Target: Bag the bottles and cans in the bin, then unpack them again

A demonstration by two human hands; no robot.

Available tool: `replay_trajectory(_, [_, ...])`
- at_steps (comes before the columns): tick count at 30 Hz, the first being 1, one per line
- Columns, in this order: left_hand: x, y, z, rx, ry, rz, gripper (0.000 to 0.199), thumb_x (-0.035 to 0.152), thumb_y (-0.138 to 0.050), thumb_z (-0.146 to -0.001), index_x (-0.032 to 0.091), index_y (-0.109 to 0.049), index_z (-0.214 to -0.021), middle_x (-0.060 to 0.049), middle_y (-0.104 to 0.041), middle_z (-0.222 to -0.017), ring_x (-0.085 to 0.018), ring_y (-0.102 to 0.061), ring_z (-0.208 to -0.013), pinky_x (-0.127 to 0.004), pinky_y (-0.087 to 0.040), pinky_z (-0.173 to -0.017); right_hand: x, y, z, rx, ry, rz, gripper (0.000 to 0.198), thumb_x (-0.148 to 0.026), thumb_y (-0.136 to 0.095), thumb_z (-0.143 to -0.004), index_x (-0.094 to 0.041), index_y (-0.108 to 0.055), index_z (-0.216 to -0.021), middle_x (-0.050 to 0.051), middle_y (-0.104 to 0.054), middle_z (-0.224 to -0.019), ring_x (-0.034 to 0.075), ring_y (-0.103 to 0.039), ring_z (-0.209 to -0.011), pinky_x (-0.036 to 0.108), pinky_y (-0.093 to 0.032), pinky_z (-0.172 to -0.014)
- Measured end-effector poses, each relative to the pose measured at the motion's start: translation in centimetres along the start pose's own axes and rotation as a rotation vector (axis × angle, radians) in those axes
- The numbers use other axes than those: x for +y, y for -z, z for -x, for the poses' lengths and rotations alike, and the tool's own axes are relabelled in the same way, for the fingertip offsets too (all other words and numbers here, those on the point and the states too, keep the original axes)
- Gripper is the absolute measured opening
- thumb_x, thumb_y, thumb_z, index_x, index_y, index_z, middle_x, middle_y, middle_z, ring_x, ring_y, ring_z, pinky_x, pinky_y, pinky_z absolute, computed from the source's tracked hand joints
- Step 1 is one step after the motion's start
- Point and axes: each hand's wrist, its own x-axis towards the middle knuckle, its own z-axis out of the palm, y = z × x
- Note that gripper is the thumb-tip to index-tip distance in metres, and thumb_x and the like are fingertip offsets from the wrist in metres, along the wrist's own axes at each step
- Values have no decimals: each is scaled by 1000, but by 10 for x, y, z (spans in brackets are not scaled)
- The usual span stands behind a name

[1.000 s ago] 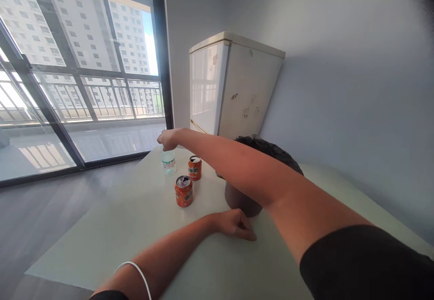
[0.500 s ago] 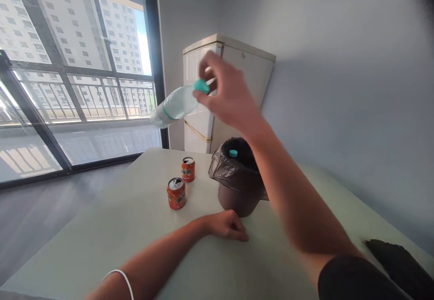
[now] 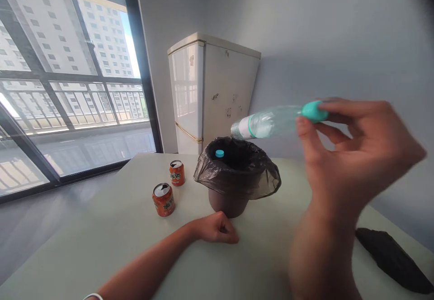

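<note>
My right hand (image 3: 352, 141) pinches the teal cap of a clear plastic bottle (image 3: 264, 124) between thumb and fingers. The bottle lies nearly level in the air, its base pointing left over the back of the trash bin (image 3: 228, 200). A dark plastic bag lines the bin and folds over its rim. Inside the opening shows another teal cap (image 3: 219, 154); whatever is under it is hidden. My left hand (image 3: 219, 228) rests on the table as a loose fist just in front of the bin, with no object visible in it.
Two opened orange cans, a nearer can (image 3: 163, 200) and a farther can (image 3: 176, 173), stand left of the bin on the pale table (image 3: 111, 245). A black item (image 3: 393, 257) lies at the right. Behind the table are a white fridge (image 3: 227, 83) and a large window (image 3: 84, 78).
My right hand has carried the bottle from the upper left across to the right of the bin, swinging it lower and more level. My left hand stays on the table. The view has shifted slightly.
</note>
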Motion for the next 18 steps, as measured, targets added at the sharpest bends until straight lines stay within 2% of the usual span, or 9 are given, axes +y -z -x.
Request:
replay_trajectory(2, [1,0,1,-7,-1,1,57,51,-64,-93,17,-35,-57,4,-28,-62,-8,-27,-60,-26,-23,-54,8,-11,-3,-69,-14,57,19,-21,-69,-89,-28,-72,-106,2,-72,-105,24,-72,-97,43,-64,-84])
replay_trajectory(7, [2,0,1,0,-4,-7,57,46,-63,-94,18,-31,-57,4,-25,-63,-8,-24,-60,-27,-21,-54,48,-43,6,-552,-113,205,9,-21,-68,-86,-23,-69,-94,0,-72,-84,16,-67,-74,31,-55,-77])
replay_trajectory(10, [1,-1,1,3,-11,7,54,45,-65,-92,17,-36,-56,4,-27,-63,-8,-26,-60,-26,-22,-54,73,-64,16,-798,-206,308,7,-22,-69,-82,-23,-69,-90,1,-70,-79,16,-62,-71,27,-45,-66])
replay_trajectory(14, [-2,-2,0,11,0,9,49,45,-66,-90,15,-46,-57,3,-33,-62,-9,-33,-61,-24,-27,-55,85,-81,23,-1073,-275,324,1,-22,-71,-80,-22,-72,-81,2,-72,-80,16,-62,-74,26,-39,-64])
replay_trajectory(16, [-3,-2,0,14,9,2,46,45,-67,-89,14,-52,-59,3,-37,-61,-9,-36,-62,-24,-29,-55,80,-80,21,-1130,-274,354,12,-24,-66,-86,-21,-74,-77,4,-72,-77,17,-62,-72,28,-39,-65])
replay_trajectory(18, [-2,-2,1,17,10,7,43,43,-67,-88,14,-53,-60,3,-38,-61,-9,-36,-61,-24,-29,-55,69,-72,16,-1066,-250,359,24,-27,-58,-94,-20,-76,-80,5,-72,-78,17,-61,-72,29,-39,-66])
